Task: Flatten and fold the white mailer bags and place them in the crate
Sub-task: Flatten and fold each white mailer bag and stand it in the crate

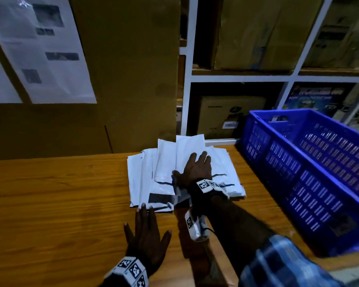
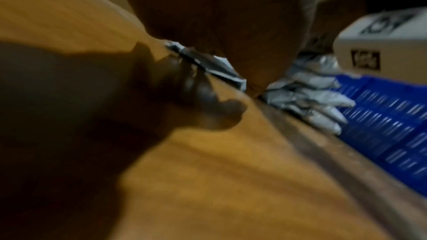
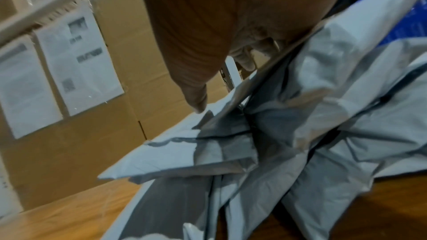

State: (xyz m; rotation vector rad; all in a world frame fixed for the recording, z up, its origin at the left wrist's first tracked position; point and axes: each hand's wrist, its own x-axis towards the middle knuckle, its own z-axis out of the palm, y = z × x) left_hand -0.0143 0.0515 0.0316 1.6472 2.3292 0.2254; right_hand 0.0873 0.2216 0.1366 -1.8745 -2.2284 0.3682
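Where the wood-grain table [image 1: 50,193] meets the tall brown cardboard box [image 1: 122,69], a loose pile of white mailer bags [image 1: 164,162] lies near the far edge, just beside the blue crate [image 1: 298,162] on the right. They are thin, glossy plastic film, creased and overlapping at odd angles, with dark seal strips across some flaps and a grey inner face showing where edges curl back; the right wrist view shows these folds as soft, puffy wrinkles [image 3: 300,134].

Right hand [image 1: 195,168] lies palm down on top of the pile, fingers straight and close together pointing away, thumb spread to the left, pressing the film flat. Left hand [image 1: 147,230] rests flat on the bare table in front of the pile, fingers spread, its fingertips [image 1: 143,206] at the near edge of the lowest bag; whether they touch it I cannot tell.

The crate is rigid moulded plastic with walls pierced by rows of slim slots, and what shows of its inside holds no bags. White printed paper sheets [image 1: 46,48] are taped to the cardboard box, and white metal shelving [image 1: 189,59] behind holds more cartons.
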